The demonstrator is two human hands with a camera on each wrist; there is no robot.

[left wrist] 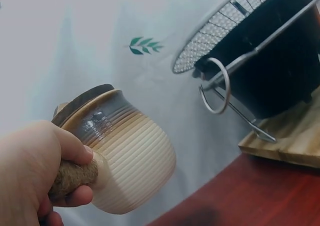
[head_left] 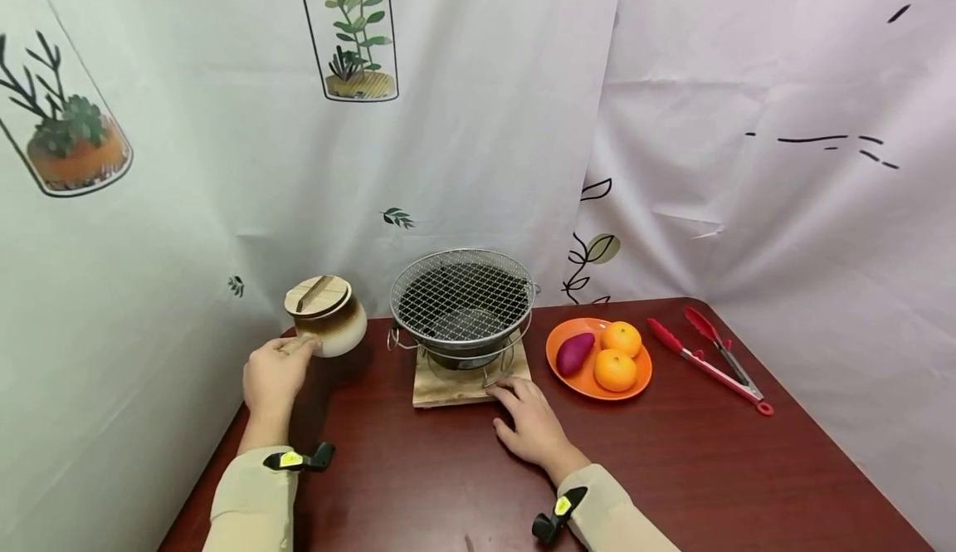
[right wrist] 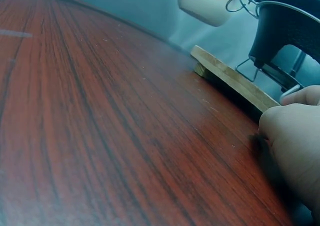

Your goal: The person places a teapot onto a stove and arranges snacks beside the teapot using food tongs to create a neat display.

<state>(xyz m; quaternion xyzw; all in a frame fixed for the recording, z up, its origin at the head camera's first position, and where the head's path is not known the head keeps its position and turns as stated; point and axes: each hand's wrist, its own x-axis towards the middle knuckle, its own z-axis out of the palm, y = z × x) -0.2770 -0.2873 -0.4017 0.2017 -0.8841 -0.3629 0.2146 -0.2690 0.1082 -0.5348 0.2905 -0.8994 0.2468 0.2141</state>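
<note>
My left hand grips the twine-wrapped side handle of a ribbed ceramic pot, brown at the top and cream below. It is held up above the table's back left, tilted, with a flat wooden lid on top. My right hand rests at the front edge of a wooden board, fingertips beside a wire foot. On that board stands a small black grill in a wire stand, topped by a round mesh grate. Part of the right hand's fingers is hidden in its wrist view.
Right of the grill, an orange plate bears a purple sweet potato and two oranges. Red-handled tongs lie spread farther right on the dark red table. A printed curtain hangs close behind the table.
</note>
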